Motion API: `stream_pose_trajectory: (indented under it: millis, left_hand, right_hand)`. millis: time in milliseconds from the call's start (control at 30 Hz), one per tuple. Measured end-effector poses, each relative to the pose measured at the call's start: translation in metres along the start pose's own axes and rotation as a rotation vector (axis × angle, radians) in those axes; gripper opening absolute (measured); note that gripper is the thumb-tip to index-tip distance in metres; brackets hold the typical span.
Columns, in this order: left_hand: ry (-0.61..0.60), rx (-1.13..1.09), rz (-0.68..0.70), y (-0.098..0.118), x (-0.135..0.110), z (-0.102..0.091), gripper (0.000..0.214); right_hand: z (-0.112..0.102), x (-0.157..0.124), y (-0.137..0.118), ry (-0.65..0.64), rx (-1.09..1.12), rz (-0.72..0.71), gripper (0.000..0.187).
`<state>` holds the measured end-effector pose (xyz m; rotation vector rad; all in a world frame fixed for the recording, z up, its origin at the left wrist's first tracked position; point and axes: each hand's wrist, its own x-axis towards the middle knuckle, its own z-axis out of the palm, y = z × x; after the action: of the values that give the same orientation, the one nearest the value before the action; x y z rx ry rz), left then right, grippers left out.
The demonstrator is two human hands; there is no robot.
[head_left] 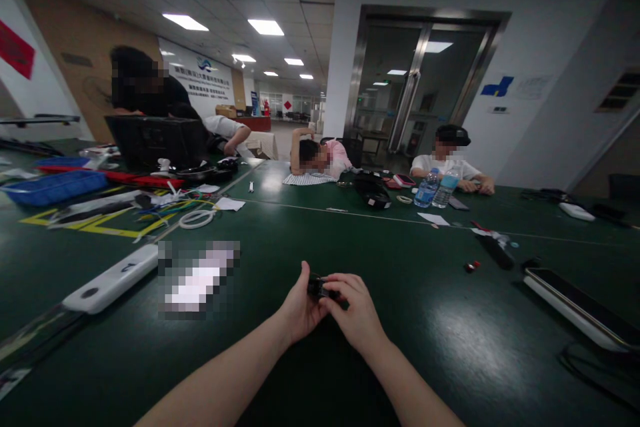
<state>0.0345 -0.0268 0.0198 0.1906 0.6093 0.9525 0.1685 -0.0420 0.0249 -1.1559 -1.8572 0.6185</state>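
Note:
Between my two hands, above the dark green table (pixel 280 233), is a small black object (pixel 316 285) whose kind I cannot make out. My left hand (pixel 301 310) supports it from the left, palm turned inward and thumb pointing up. Fingers of my right hand (pixel 353 307) close on its right side, thumb below and fingertips on top. Much of the object is hidden by the fingers. To the left of my hands lies a blurred-out flat rectangle (pixel 203 277) with a bright surface.
A white bar-shaped device (pixel 117 280) lies left; a phone on a white block (pixel 580 307) is right. Water bottles (pixel 435 188), a black pouch (pixel 373 192), a blue basket (pixel 57 187), cables (pixel 197 218) and a monitor (pixel 157 140) stand farther off. Several people sit or lean around the table.

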Motion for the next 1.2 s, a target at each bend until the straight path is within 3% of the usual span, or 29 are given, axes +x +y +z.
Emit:
stream_pose_trajectory:
  millis: [500, 767, 967, 1200]
  left_hand:
    - [-0.036, 0.016, 0.026, 0.000, 0.002, -0.001, 0.042]
    - [-0.064, -0.005, -0.023, 0.000, 0.003, -0.004, 0.042]
    - [-0.107, -0.002, -0.061, 0.004, 0.001, -0.006, 0.056]
    - [-0.144, -0.018, -0.067, 0.008, 0.004, -0.011, 0.051]
  right_hand:
    - [-0.003, -0.001, -0.001, -0.051, -0.129, -0.102, 0.023]
    - [-0.002, -0.001, -0.002, -0.073, -0.127, -0.046, 0.022]
    - [-0.002, -0.003, -0.003, -0.066, -0.108, -0.028, 0.043]
    - [-0.006, -0.002, -0.005, -0.071, -0.088, 0.028, 0.039]
